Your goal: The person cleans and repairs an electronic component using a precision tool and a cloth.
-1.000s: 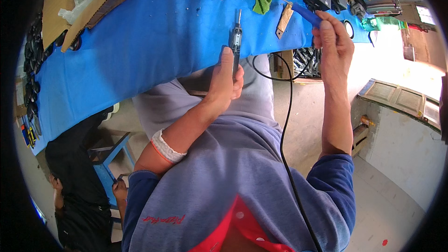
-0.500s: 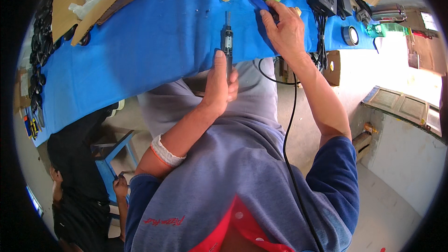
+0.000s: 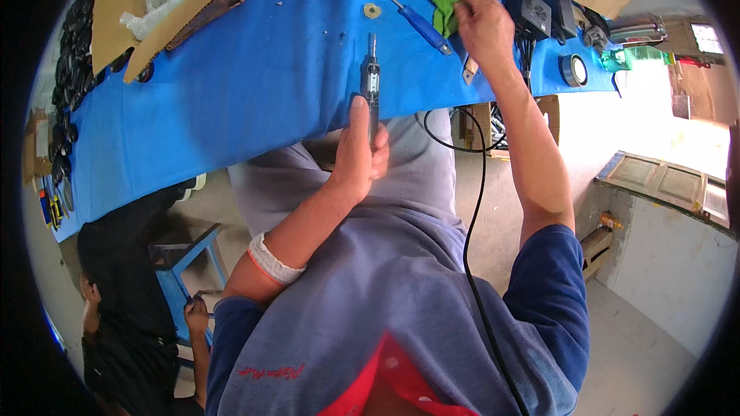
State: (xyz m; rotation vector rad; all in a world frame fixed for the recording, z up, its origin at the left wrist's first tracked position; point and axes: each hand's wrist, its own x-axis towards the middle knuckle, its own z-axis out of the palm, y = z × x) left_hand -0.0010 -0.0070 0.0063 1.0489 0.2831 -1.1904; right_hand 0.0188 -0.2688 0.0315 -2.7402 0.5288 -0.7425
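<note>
My left hand [image 3: 361,142] grips a dark, slim tool [image 3: 373,85] with a silver mechanism and a thin metal rod pointing away from me, held at the table's near edge. My right hand [image 3: 484,31] is closed with its fingertips pinching the green cloth [image 3: 441,0]. A blue-handled screwdriver [image 3: 420,27] with a long shaft lies just left of it. A small tan flat piece [image 3: 470,71] lies partly under my right hand, and a round tan washer-like piece [image 3: 372,11] lies above the held tool.
The blue-covered table [image 3: 254,85] carries cardboard boxes [image 3: 116,19], black adapters [image 3: 529,11], a round tape roll [image 3: 573,70], metal scraps and dark round parts [image 3: 62,131]. A black cable [image 3: 481,185] crosses my lap. Another person [image 3: 127,285] is near a blue chair [image 3: 181,293] at lower left.
My right hand has put the blue screwdriver down on the table and moved up and right to the green cloth. My left hand has shifted slightly left and toward me with the tool.
</note>
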